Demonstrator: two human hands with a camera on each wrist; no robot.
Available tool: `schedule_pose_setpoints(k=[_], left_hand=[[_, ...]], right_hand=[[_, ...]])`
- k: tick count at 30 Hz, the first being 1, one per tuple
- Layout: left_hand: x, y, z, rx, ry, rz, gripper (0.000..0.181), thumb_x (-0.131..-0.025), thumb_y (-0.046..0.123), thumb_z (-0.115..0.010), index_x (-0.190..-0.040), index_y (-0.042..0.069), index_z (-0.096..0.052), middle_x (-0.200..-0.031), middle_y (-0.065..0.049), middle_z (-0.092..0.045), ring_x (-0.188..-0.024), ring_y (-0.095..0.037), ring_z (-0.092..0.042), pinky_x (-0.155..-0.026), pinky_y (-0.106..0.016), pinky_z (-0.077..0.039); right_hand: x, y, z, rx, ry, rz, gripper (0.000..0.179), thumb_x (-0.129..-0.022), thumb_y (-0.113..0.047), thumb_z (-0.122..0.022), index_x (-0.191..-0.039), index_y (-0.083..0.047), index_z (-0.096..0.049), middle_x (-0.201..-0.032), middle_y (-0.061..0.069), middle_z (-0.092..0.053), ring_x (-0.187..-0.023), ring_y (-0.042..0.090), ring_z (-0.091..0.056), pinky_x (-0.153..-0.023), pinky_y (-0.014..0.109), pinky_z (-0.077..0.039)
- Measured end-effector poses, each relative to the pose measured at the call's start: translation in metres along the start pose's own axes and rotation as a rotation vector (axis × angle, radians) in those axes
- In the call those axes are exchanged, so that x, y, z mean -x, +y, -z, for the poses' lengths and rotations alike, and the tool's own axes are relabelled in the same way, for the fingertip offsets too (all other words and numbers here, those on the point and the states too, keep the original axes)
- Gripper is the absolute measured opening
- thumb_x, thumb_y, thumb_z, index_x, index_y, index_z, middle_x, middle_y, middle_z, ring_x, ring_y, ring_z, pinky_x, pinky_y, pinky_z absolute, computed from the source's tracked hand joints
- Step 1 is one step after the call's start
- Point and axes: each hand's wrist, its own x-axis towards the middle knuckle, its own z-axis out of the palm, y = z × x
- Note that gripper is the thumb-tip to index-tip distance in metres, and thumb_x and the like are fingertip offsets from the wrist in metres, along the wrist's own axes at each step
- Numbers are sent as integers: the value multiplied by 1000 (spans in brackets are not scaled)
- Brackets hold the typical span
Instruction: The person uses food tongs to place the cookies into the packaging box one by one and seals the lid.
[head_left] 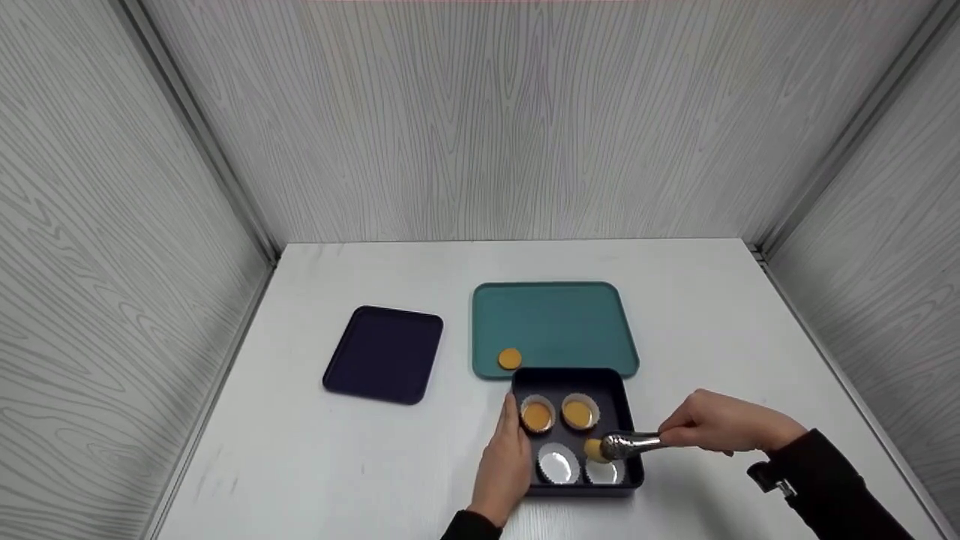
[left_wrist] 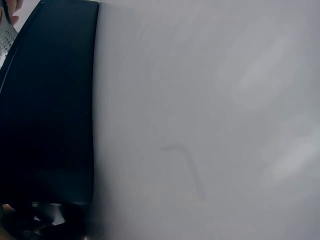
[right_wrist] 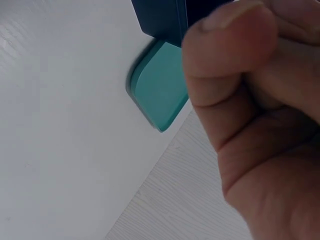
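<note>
Low in the head view, a dark square baking pan (head_left: 577,490) holds several white paper baking cups. The two far cups, left (head_left: 537,414) and right (head_left: 580,412), each contain a round yellow-orange piece. White inner bottoms show in the near left cup (head_left: 559,464) and the near right cup (head_left: 606,472). My left hand (head_left: 504,469) rests with straight fingers along the pan's left wall. From the right, my right hand (head_left: 724,424) grips silver metal tongs (head_left: 634,444). Their tips hold a yellow piece (head_left: 595,450) over the near right cup.
Just behind the pan lies a teal tray (head_left: 555,319) with one round orange piece (head_left: 510,358) near its front left corner. A dark flat tray (head_left: 384,354) sits to the left on the white table (head_left: 300,465). Grey wood-grain panels (head_left: 510,120) enclose the back and sides.
</note>
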Motion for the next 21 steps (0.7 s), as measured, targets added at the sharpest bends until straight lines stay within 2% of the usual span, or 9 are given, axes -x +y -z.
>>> schedule_pose_setpoints(k=[5,9,12,14,20,21], left_hand=[[-1,0,0,6,-13,16,55,-110,13,-38,-161,0,-24,-163,-14,-35,-99,-28,-68,-90,-43,-53],[-1,0,1,0,-7,11,55,-109,13,-39,-161,0,-25,-163,-14,-36,-87,-23,-68,-87,-43,-54],[-1,0,1,-2,-8,4,56,-109,12,-39,-161,-1,-24,-163,-15,-36,-70,-17,-63,-81,-41,-54],[-1,-1,1,-1,-10,0,56,-109,11,-39,-161,-1,-24,-163,-15,-35,-67,-13,-59,-78,-40,-54],[-1,-1,1,1,-5,-6,56,-109,12,-39,-161,-1,-24,-163,-15,-35,-70,-16,-61,-80,-40,-54],[0,-1,1,4,-3,-7,55,-109,11,-39,-161,-1,-25,-163,-16,-35,-76,-20,-65,-82,-41,-54]], right_hand=[[-2,-4,-2,39,-11,-17,18,-100,-31,-66,-86,-29,-77,-57,-15,-40,-45,0,-36,-41,17,-29],[-5,-5,-5,64,-15,-20,17,-98,-29,-67,-86,-29,-79,-56,-16,-42,-46,0,-36,-42,18,-28],[-8,-4,-7,94,-20,-13,18,-97,-28,-68,-84,-29,-79,-57,-17,-43,-47,-1,-37,-44,18,-28],[-10,-4,-8,114,-24,-11,18,-97,-27,-67,-83,-28,-79,-56,-18,-43,-47,-1,-37,-44,18,-28],[-14,-5,-12,146,-26,15,20,-97,-26,-66,-81,-27,-78,-56,-19,-41,-46,-2,-37,-44,19,-29],[-14,-5,-13,145,-24,20,20,-97,-26,-67,-82,-26,-79,-56,-19,-41,-46,-2,-37,-44,19,-29]])
